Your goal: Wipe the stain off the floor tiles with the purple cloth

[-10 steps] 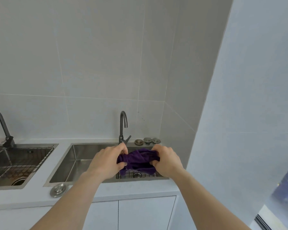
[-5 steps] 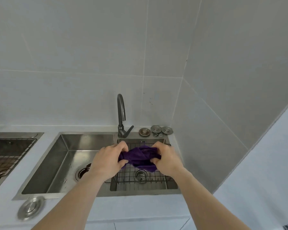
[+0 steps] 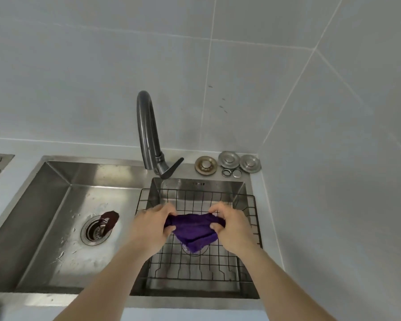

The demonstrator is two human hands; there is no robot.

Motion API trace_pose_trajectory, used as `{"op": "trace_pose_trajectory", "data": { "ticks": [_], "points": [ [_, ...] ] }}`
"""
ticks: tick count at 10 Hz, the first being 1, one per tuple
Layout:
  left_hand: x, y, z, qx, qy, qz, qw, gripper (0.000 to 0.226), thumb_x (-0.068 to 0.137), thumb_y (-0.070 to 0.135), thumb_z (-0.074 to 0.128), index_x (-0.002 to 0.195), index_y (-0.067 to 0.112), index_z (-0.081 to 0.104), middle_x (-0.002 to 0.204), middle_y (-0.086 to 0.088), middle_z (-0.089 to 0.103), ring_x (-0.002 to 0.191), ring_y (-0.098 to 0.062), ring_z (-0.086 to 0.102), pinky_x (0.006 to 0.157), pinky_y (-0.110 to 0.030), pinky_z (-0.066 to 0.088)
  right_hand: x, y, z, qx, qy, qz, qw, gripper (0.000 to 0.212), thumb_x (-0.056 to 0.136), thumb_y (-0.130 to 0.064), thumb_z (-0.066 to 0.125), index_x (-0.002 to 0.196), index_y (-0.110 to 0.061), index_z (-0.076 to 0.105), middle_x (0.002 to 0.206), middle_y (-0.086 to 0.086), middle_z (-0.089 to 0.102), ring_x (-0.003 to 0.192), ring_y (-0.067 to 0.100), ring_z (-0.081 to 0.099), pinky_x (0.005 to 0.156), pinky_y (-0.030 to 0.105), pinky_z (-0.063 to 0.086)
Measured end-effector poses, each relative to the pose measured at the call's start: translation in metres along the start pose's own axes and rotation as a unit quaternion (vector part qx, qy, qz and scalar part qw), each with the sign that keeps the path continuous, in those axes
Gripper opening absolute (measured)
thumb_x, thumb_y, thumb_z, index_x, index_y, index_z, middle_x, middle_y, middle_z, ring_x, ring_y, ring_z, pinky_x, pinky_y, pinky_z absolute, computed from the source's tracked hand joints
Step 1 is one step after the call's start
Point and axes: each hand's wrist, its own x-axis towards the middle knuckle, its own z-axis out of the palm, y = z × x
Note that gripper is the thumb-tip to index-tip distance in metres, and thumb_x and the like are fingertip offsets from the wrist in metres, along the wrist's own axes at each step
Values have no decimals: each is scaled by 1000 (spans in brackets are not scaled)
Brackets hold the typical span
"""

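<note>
Steel sink (image 3: 56, 205) is fitted with a black wire rack (image 3: 195, 269) in its right basin. Bunched fuzzy purple cloth (image 3: 195, 230) is gripped over it by left hand (image 3: 152, 224) and right hand (image 3: 233, 225), both clenched on its ends.

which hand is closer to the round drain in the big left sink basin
Left. The left hand grips the purple cloth just right of the round metal drain, over the edge of the black wire rack. The right hand holds the cloth's far end, farther right.

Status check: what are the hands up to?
Left hand and right hand grip purple cloth. Cloth bunched over wire rack. Floor not visible.
</note>
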Motion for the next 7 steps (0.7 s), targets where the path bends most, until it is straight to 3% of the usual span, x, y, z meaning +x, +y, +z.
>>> {"op": "trace_pose_trajectory", "data": {
  "ticks": [2, 4, 5, 7],
  "points": [
    [27, -14, 48, 30, -31, -8, 999, 31, 99, 39, 60, 129, 36, 53, 123, 14, 64, 112, -14, 63, 104, -33, 42, 31, 23, 33, -72, 16, 12, 997, 36, 95, -14, 69, 121, -38, 63, 113, -11, 71, 101, 14, 66, 85, 35, 60],
    [35, -27, 88, 43, -99, -7, 994, 49, 103, 37, 51, 152, 37, 42, 157, 12, 45, 144, -16, 42, 120, -35, 30, 42, 43, 57, -156, -16, 11, 988, 43, 100, -14, 57, 140, -30, 61, 127, -5, 62, 121, 17, 57, 94, 33, 57],
    [34, -33, 96, 41, -135, 3, 990, 55, 103, 38, 50, 156, 38, 35, 165, 11, 35, 152, -16, 31, 125, -37, 23, 40, 50, 64, -189, -61, 9, 980, 43, 103, -27, 55, 146, -29, 56, 138, -2, 57, 131, 19, 50, 101, 35, 54],
    [27, -33, 78, 49, -116, 16, 992, 67, 98, 48, 54, 159, 37, 27, 167, 12, 33, 155, -16, 28, 130, -38, 16, 30, 44, 61, -205, -83, 31, 975, 53, 102, -45, 54, 153, -30, 47, 159, 2, 43, 149, 24, 38, 117, 45, 40]
  ]
}}
